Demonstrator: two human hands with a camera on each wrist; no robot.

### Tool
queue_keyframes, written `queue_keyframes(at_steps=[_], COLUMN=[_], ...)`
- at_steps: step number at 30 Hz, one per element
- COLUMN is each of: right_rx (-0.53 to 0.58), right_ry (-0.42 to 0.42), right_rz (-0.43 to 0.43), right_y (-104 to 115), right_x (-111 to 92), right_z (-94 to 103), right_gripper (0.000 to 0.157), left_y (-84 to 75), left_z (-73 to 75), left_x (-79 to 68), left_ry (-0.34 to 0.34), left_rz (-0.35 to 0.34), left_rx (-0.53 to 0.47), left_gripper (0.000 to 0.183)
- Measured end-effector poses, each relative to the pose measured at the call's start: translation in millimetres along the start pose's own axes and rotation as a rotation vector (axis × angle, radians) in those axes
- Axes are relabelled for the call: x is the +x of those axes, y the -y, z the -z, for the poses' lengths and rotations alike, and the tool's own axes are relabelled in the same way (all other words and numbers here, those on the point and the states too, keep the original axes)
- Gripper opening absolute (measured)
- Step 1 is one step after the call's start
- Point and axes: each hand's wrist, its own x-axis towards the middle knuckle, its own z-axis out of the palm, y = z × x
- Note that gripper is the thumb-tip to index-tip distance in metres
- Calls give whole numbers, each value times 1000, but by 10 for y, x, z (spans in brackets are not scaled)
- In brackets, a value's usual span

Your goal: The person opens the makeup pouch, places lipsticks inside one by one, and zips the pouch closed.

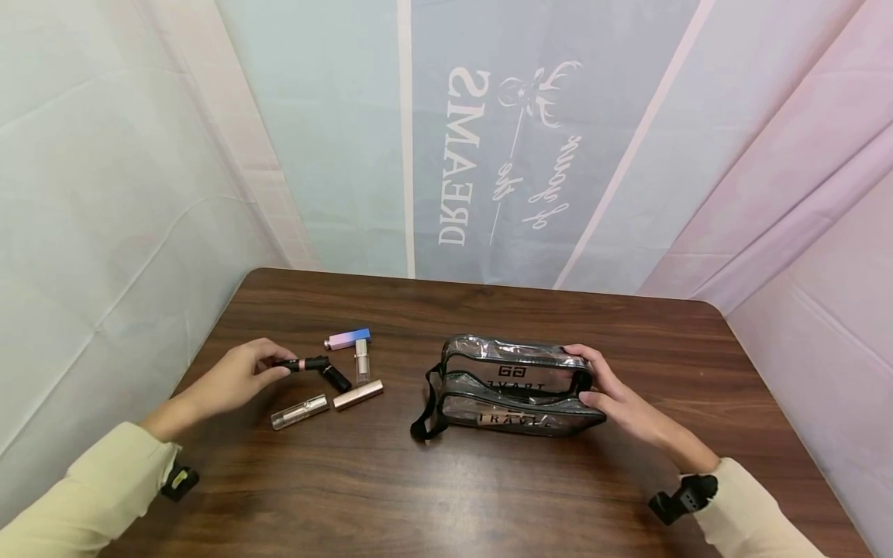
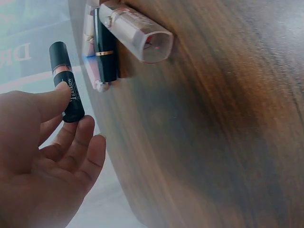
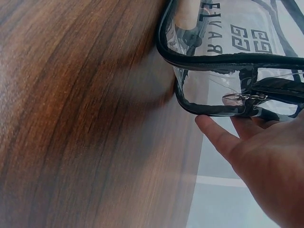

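Black tube [image 2: 69,80] is being pinched by the left hand [image 1: 240,376] near the tabletop's [image 1: 474,488] left edge; clear bag [image 1: 516,385] is being gripped by the right hand [image 1: 617,403], some room being left toward the far edge.

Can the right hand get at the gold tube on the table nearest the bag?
Probably not directly: the right hand holds the clear bag at its right end, and the bag sits between that hand and the gold tube.

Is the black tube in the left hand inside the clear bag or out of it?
Out: the left hand holds the tube well away from the bag, with table showing between them.
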Motion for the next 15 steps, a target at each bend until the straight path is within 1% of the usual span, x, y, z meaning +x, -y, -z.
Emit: queue_keyframes(at_steps=[9, 15], right_rx=[14, 22], right_ry=[8, 11], right_rz=[15, 12], right_y=[4, 2], right_x=[1, 3], right_z=[4, 6], right_gripper=[62, 63], left_y=[-80, -153], left_z=[76, 141], left_x=[58, 121], left_ry=[-21, -17], left_rz=[-16, -53], left_rx=[-34, -40], left_gripper=[19, 18])
